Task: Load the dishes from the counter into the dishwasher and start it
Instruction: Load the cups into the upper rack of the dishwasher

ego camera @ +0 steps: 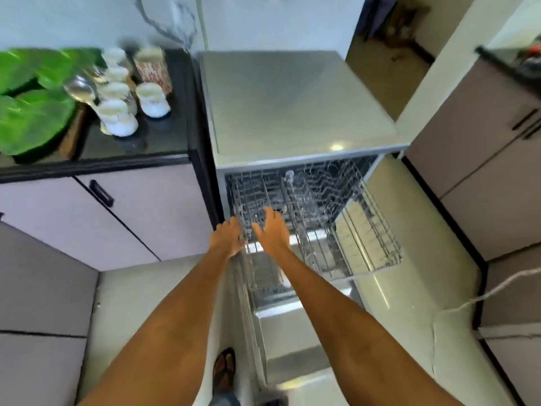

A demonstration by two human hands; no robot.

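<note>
Reaching both hands over the pulled-out rack (336, 230): left hand (229, 237) grips its front edge, right hand (272, 230) open, empty. Cups (117, 117), green plates (32, 121) on dark surface (164, 136), left of dishwasher (292, 106).

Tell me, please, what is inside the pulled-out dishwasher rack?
The rack shows only bare wire tines; no dishes are visible. Both hands cover part of its front left corner.

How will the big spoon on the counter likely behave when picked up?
The spoon looks like shiny metal, so probably stiff and somewhat slippery. It seems to lean among the cups, so lifting it may knock one; they look breakable.
</note>
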